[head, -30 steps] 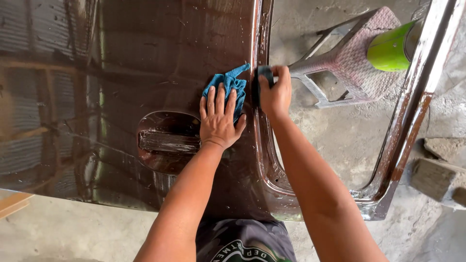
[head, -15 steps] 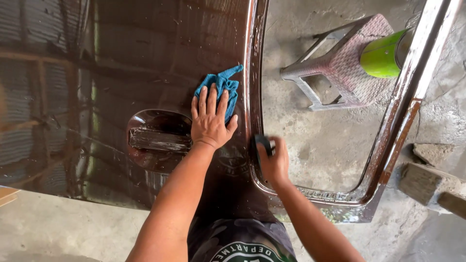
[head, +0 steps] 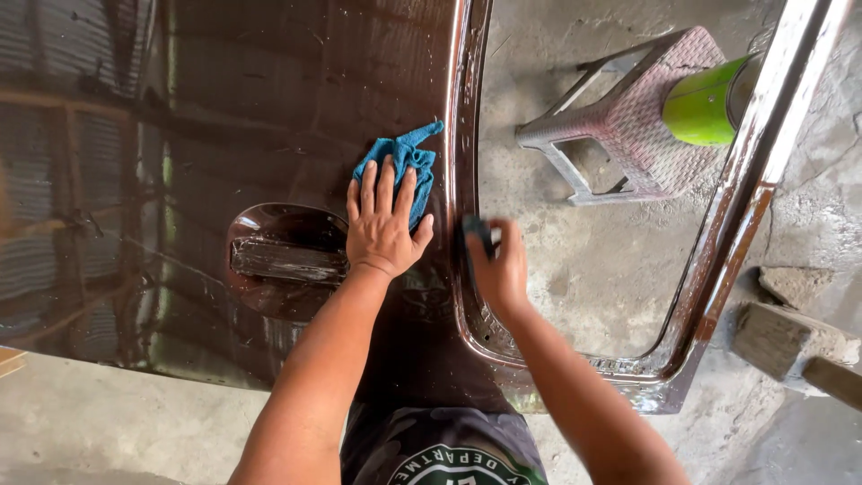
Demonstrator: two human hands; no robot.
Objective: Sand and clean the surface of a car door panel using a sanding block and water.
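Note:
A glossy dark brown car door (head: 269,108) lies flat before me, wet and reflective, with a recessed handle (head: 283,256) at its middle. My left hand (head: 384,224) presses flat on a blue cloth (head: 404,166) on the door skin, just right of the handle. My right hand (head: 496,265) grips a small dark pad (head: 476,235) against the inner edge of the window frame (head: 462,135). The pad is mostly hidden by my fingers.
Through the window opening I see a pale plastic stool (head: 628,126) on the concrete floor (head: 584,269), with a green container (head: 705,103) on it. Concrete blocks (head: 790,328) lie at the right. A wooden piece (head: 11,359) shows at the left edge.
My right hand slid down the window frame edge with the pad, then came back up a little. The left hand stayed pressed on the blue cloth.

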